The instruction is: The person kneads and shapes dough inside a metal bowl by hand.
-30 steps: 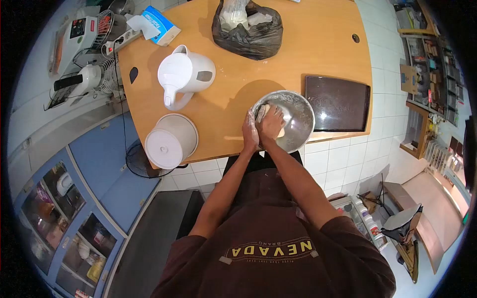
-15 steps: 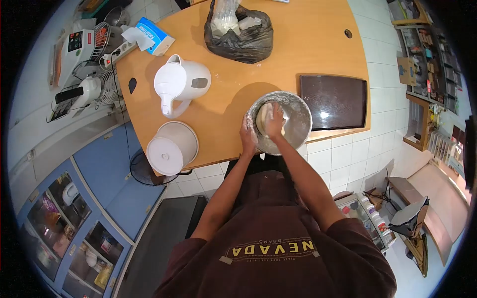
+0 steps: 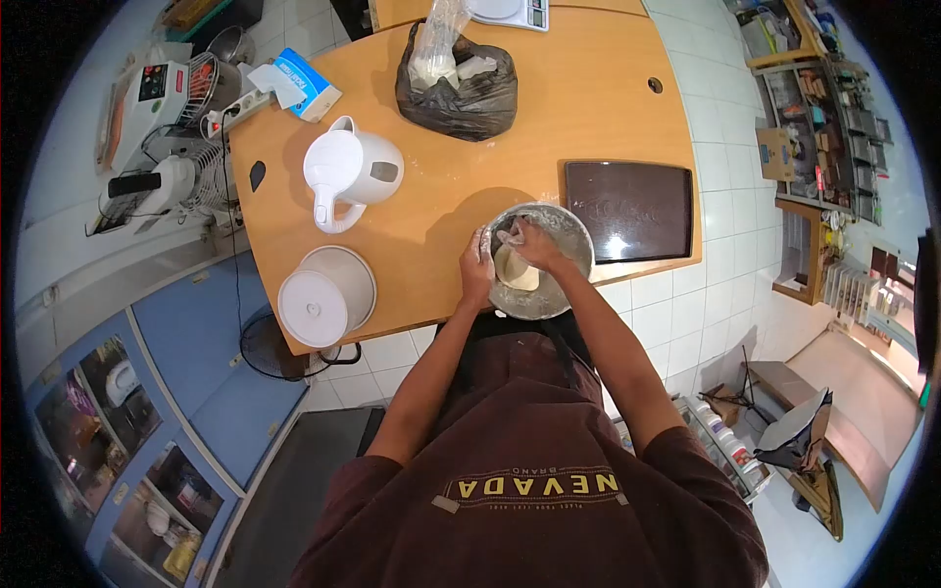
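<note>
A metal mixing bowl point(image 3: 573, 257), dusted with flour inside, stands at the near edge of the wooden table. My left hand point(image 3: 476, 267) is closed on its left rim, with floury fingers pointing away from me. Inside the bowl lies a pale lump of dough point(image 3: 516, 272). My right hand point(image 3: 532, 245) reaches in over it, its flour-coated fingers bent together at the dough's far edge. The fingertips are partly hidden, and the wrist covers some of the dough's right side.
Right of the bowl lies a dark baking tray point(image 3: 627, 211). To the left are a white electric kettle point(image 3: 353, 167) and a white lidded container point(image 3: 328, 294). Farther back sit a black plastic bag point(image 3: 470, 108), a tissue box point(image 3: 304, 86) and a kitchen scale point(image 3: 510, 12).
My right hand has gone from lying flat on the dough to bent fingers at its far edge, uncovering more dough. My left hand stays at the rim. The whole view has shifted slightly.
</note>
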Demonstrator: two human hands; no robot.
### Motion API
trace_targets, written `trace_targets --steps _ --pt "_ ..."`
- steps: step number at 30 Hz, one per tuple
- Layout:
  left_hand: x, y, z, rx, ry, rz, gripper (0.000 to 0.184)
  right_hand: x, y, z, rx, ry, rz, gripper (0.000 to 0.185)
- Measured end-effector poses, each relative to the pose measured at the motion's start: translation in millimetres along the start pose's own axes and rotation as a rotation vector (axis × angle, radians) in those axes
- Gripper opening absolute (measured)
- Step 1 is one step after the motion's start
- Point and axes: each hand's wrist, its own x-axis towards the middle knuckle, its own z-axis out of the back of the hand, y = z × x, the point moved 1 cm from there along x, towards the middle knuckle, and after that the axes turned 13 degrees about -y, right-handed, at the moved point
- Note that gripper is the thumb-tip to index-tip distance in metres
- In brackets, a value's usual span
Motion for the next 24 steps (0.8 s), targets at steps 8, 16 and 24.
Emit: trace_targets --steps 8,16,24 --pt "7 4 1 0.076 0.036 0.069 0.035 -3 0 28 0.016 0.257 0.337 0.063" --pt "12 7 8 0.092 0.005 0.071 0.036 -5 -22 32 -0.05 0.11 0.141 0.054" --pt "16 6 3 0.055 0.074 0.043 0.044 -24 -30 39 0.257 -0.116 -0.122 0.051"
